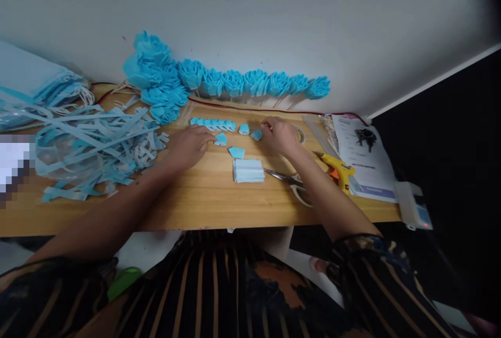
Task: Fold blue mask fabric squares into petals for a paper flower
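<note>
On the wooden table, my left hand [193, 145] has its fingers drawn together at the edge of a small folded light-blue fabric petal [221, 140]. My right hand [279, 133] is bent with its fingers closed, just right of another folded petal [256, 135]; what its fingertips hold, if anything, is hidden. Between and beyond the hands lies one more petal [243, 129]. A pointed blue piece [237, 152] rests nearer me, above a stack of pale-blue fabric rectangles [248, 171]. A row of overlapping folded petals [213, 124] stretches past my left fingers.
Blue fabric flowers [234, 83] on sticks line the wall. Cut strips [102, 140] heap at left beside stacked blue sheets [35, 74]. Scissors [284, 176] lie partly under my right forearm. A tape roll [300, 133], yellow glue gun [338, 168], papers [368, 171] and keys [366, 138] are at right.
</note>
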`<state>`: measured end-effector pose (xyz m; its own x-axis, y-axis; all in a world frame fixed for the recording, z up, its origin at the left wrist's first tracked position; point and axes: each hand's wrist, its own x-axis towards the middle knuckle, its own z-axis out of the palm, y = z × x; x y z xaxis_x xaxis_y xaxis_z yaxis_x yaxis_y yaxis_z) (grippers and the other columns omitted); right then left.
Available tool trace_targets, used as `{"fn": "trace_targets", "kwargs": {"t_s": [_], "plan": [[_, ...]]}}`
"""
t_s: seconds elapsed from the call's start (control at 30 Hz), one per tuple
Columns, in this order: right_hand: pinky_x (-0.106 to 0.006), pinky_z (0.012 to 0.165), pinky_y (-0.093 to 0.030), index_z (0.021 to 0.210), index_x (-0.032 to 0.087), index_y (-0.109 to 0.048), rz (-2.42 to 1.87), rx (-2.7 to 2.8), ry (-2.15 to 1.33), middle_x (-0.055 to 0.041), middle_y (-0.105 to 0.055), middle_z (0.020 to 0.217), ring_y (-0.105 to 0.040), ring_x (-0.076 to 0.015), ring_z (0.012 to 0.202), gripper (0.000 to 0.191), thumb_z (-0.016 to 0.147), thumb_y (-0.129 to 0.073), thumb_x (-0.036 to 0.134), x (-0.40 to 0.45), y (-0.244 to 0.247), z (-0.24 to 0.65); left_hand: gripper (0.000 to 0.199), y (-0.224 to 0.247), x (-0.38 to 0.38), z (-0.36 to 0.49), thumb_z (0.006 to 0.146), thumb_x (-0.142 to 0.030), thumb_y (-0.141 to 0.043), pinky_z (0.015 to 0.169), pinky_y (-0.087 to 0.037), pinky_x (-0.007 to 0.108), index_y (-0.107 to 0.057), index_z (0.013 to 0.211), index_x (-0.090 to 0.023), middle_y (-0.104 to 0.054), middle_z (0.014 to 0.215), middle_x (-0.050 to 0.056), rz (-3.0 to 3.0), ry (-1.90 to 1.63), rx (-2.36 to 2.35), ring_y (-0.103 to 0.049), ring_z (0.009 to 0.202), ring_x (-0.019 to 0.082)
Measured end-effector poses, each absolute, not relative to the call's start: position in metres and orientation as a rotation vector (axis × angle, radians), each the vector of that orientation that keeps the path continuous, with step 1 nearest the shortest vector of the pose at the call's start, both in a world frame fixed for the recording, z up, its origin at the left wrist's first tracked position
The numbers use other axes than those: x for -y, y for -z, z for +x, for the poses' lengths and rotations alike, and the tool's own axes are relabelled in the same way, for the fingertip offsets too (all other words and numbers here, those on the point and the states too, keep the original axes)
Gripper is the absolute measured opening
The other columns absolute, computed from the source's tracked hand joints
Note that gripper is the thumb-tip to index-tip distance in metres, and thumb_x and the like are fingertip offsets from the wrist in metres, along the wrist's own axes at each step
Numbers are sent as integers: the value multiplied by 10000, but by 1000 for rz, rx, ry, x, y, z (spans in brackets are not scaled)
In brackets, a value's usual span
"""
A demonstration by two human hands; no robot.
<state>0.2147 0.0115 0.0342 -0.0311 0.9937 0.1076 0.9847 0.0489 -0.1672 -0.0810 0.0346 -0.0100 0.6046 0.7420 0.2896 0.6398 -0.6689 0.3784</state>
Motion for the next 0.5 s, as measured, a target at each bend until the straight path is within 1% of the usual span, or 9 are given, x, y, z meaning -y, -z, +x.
{"fn": "trace_targets", "kwargs": {"t_s": [0.07,0.13,0.2,0.3,0.4,0.5], "plan": [[-305,727,-401,1152,175,-729,-1901,2171,-161,-108,-787,1098,-705,-246,950,263,990,-537,253,-6,-36,210,414,10,-35,-81,918,-156,-437,987,-535,470,-805,1103,-199,-774,1136,98,2597,-620,-1144,-670,1088,286],[-281,730,-406,1122,204,-734,-1724,2293,-356,-60,-789,1054,-696,-208,900,222,960,-589,248,0,-37,200,420,9,-34,-81,921,-147,-431,982,-540,458,-803,1112,-193,-774,1137,96,2620,-600,-1111,-671,1087,279],[-270,712,-392,1079,213,-735,-1639,2398,-481,-47,-784,1040,-684,-192,880,178,953,-620,267,5,-36,185,431,9,-33,-80,921,-132,-430,986,-544,446,-796,1141,-196,-770,1150,91,2656,-593,-1061,-666,1098,267],[-271,691,-353,1082,213,-719,-1650,2501,-445,-64,-772,1077,-668,-205,940,166,935,-645,235,8,-35,162,438,9,-31,-77,927,-123,-440,1020,-535,462,-779,1194,-196,-748,1234,100,2709,-612,-1005,-651,1150,270],[-271,640,-312,995,208,-716,-1759,2456,-512,-47,-765,971,-647,-193,861,103,907,-669,236,8,-33,154,422,11,-31,-75,940,-130,-448,1052,-524,486,-777,1199,-181,-727,1300,119,2750,-558,-954,-641,1204,289],[-256,632,-323,922,198,-701,-1800,2321,-605,-23,-749,888,-625,-159,779,60,868,-676,206,8,-32,167,402,11,-31,-74,952,-135,-450,1052,-524,496,-780,1181,-158,-727,1294,138,2769,-466,-944,-651,1199,302]]}}
